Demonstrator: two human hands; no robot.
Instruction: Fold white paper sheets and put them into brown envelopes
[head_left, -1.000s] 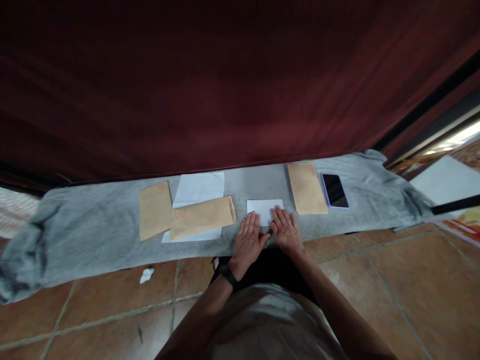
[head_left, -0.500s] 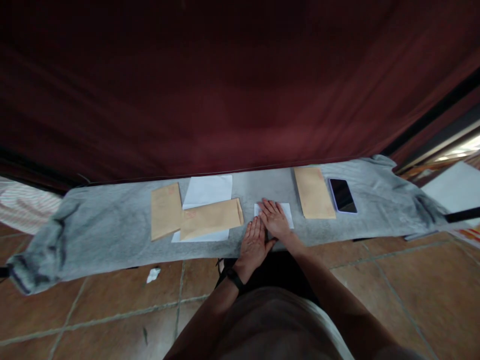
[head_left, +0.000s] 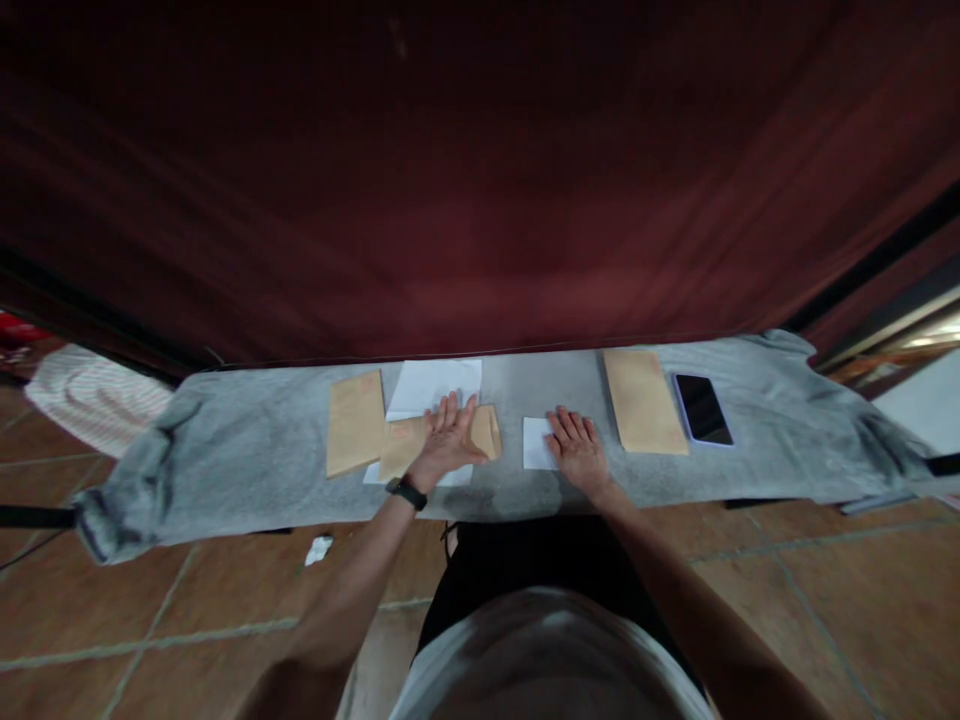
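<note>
My left hand (head_left: 448,438) lies flat, fingers spread, on a brown envelope (head_left: 401,448) that rests across a white sheet (head_left: 433,384). A black band is on that wrist. My right hand (head_left: 576,449) lies flat with fingers out on a small folded white paper (head_left: 535,442), covering its right part. Both are on a narrow surface covered with grey cloth (head_left: 247,450).
A second brown envelope (head_left: 355,434) lies left of the white sheet. A third brown envelope (head_left: 643,400) and a dark phone (head_left: 703,409) lie to the right. A dark red curtain (head_left: 480,180) hangs behind. Tiled floor (head_left: 187,610) below, with a paper scrap (head_left: 319,548).
My left hand has left the small folded paper and moved left onto the brown envelope. My right hand stays on the folded paper, now covering its right side.
</note>
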